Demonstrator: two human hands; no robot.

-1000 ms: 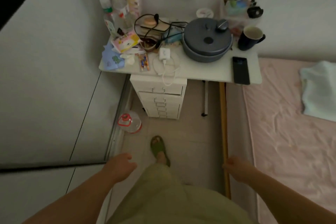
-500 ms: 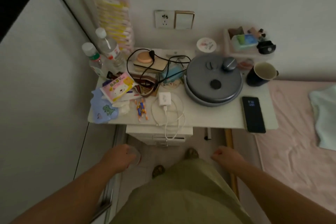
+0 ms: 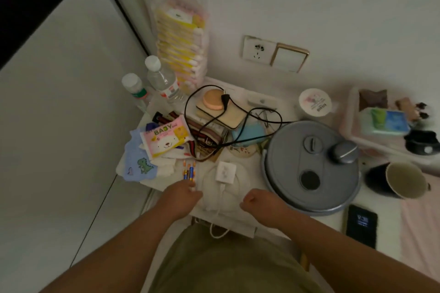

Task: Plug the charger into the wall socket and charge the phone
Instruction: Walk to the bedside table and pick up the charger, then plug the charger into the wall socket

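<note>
A white charger block (image 3: 225, 172) lies flat on the white table (image 3: 331, 219), its white cable (image 3: 217, 216) coiled around it and hanging over the front edge. The white wall socket (image 3: 258, 50) is on the wall above the table, nothing plugged in. A black phone (image 3: 361, 225) lies at the table's front right, its screen dimly lit. My left hand (image 3: 182, 195) hovers at the front edge just left of the charger, fingers curled, holding nothing. My right hand (image 3: 257, 201) is a loose fist just right of the cable, also holding nothing.
A grey round lidded pot (image 3: 312, 166) sits right of the charger. A dark mug (image 3: 402, 179) stands farther right. Two water bottles (image 3: 162, 78), a tissue stack (image 3: 183, 43), a baby wipes pack (image 3: 166, 137), batteries (image 3: 189, 171) and a black cord (image 3: 228, 112) crowd the left and back. A gold-framed switch (image 3: 289, 57) adjoins the socket.
I have stepped up to the table and the view has closed in. Both hands rose from thigh height to the table's front edge, either side of the charger.
</note>
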